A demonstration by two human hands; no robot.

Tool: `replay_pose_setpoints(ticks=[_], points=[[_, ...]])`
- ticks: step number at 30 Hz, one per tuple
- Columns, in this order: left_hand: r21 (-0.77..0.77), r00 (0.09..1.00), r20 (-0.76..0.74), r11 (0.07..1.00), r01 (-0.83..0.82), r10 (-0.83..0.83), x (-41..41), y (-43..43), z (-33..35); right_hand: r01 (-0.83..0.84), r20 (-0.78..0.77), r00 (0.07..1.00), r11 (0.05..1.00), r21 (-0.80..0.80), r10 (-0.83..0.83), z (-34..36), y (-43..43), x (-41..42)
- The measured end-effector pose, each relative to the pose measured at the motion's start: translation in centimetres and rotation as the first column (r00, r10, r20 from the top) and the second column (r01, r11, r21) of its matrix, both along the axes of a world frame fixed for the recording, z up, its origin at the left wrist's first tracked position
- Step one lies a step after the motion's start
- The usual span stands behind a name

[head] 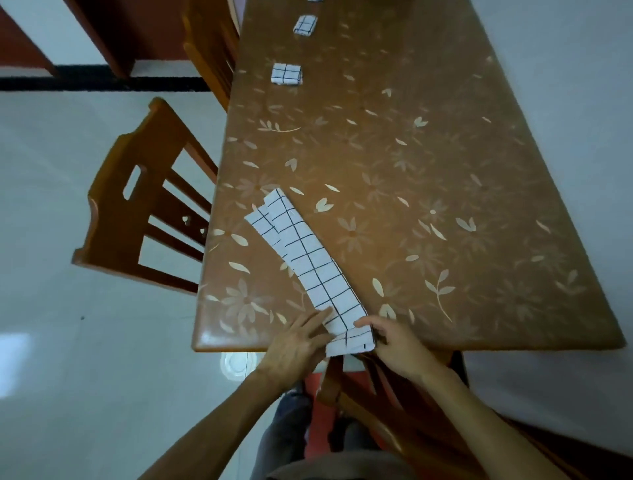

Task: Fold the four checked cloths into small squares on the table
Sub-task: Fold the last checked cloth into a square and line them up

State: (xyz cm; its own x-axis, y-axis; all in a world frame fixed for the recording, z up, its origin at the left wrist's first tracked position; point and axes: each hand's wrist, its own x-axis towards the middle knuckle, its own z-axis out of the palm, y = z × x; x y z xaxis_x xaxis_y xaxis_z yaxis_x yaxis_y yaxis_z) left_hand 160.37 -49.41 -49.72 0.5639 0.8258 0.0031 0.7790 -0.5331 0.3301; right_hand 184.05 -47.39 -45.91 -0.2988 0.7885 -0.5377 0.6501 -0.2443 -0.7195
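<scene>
the checked cloth strip [308,260] lies slantwise at the tabletop's [411,171] near edge. the left hand [294,346] presses it with straight fingers, and the right hand [394,346] pinches the turned-over end. if the press slips, the uneven far layers could skew the fold.

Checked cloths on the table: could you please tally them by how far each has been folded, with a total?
Folded small squares: 2
Long strip, only partly folded: 1
Total: 3 cloths; a white scrap at the top edge is too cropped to count.
</scene>
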Motion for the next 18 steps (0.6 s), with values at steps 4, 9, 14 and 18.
replay_pose_setpoints(ticks=[4,9,14,18], points=[[-0.133,0.952,0.170,0.964,-0.232,0.253,1.3,-2.1,0.6,-0.006,-0.060,0.998,1.000,0.017,0.007,-0.6,-0.9,1.3],[-0.639,0.602,0.343,0.649,-0.414,0.721,3.0,-3.7,2.8,0.078,-0.249,0.963,0.991,-0.104,-0.102,0.5,-1.8,1.1],[-0.840,0.379,0.272,0.411,-0.355,0.884,3.5,-4.0,4.9,0.116,-0.280,0.946,0.979,-0.170,-0.161,1.1,-1.1,0.0],[-0.899,0.270,0.153,0.247,-0.361,0.951,3.8,-4.0,4.9,0.106,-0.270,0.949,0.969,-0.222,-0.165,0.7,-0.2,-0.8]])
